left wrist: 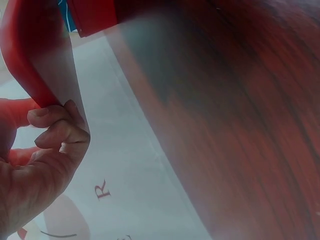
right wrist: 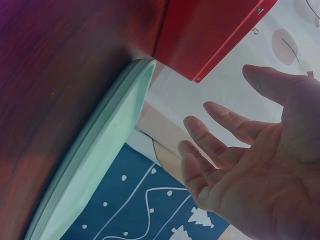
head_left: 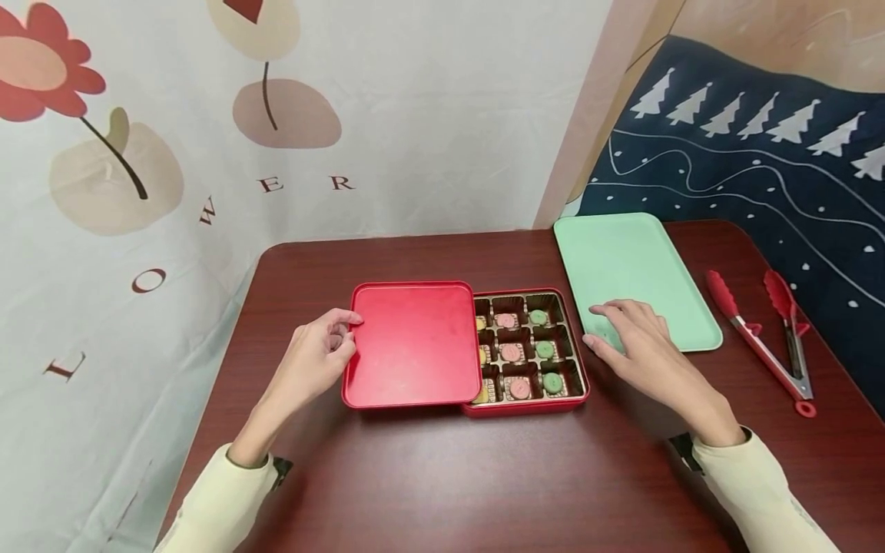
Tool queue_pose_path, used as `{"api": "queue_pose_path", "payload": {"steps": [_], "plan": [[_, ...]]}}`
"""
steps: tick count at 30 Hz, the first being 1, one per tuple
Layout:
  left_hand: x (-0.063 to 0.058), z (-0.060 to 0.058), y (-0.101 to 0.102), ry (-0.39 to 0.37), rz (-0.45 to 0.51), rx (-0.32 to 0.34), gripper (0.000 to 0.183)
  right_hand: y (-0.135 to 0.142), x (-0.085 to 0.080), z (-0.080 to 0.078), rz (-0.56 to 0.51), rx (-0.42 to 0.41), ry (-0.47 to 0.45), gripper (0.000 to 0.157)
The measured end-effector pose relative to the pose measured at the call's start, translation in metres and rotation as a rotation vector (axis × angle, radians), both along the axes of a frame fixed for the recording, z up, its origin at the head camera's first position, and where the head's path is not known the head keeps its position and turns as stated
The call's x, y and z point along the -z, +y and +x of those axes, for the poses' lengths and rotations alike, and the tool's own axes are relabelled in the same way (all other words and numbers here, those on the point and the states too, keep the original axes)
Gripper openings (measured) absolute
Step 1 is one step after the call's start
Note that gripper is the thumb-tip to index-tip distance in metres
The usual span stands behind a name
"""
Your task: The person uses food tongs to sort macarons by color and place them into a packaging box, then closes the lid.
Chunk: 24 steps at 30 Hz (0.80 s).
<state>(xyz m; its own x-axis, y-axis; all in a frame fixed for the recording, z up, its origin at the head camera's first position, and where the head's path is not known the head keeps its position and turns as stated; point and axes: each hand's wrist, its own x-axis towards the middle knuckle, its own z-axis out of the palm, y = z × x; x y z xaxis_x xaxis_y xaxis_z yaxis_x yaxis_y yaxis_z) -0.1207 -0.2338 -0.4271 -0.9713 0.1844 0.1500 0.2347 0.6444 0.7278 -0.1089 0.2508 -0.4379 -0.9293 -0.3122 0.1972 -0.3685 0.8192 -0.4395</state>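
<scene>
My left hand [head_left: 319, 349] pinches the left edge of a flat red lid [head_left: 415, 346], which covers the left part of a red box [head_left: 581, 388]. In the left wrist view the fingers [left wrist: 55, 131] hold the lid's rim [left wrist: 27, 82] above the table. The box's uncovered compartments show pink pieces [head_left: 510, 352], green pieces [head_left: 545, 350] and partly hidden yellow ones, one piece per compartment. My right hand [head_left: 646, 353] hovers beside the box's right side over the mint tray's near left corner, fingers spread and holding nothing; the right wrist view shows its bare palm [right wrist: 265, 185].
The mint-green tray [head_left: 636, 261] lies at the back right of the dark wood table [head_left: 408, 491]. Red-tipped tongs [head_left: 767, 346] lie spread near the right edge. A white printed curtain [head_left: 429, 115] hangs behind, with a navy tree-patterned cloth [head_left: 747, 169] at right.
</scene>
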Motion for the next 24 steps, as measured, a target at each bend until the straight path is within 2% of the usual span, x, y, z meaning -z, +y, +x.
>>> {"api": "queue_pose_path", "payload": {"steps": [24], "plan": [[0.004, -0.015, 0.036, -0.018, 0.099, 0.054, 0.028, -0.03, -0.01, -0.003, 0.025, -0.045, -0.01, 0.048]]}}
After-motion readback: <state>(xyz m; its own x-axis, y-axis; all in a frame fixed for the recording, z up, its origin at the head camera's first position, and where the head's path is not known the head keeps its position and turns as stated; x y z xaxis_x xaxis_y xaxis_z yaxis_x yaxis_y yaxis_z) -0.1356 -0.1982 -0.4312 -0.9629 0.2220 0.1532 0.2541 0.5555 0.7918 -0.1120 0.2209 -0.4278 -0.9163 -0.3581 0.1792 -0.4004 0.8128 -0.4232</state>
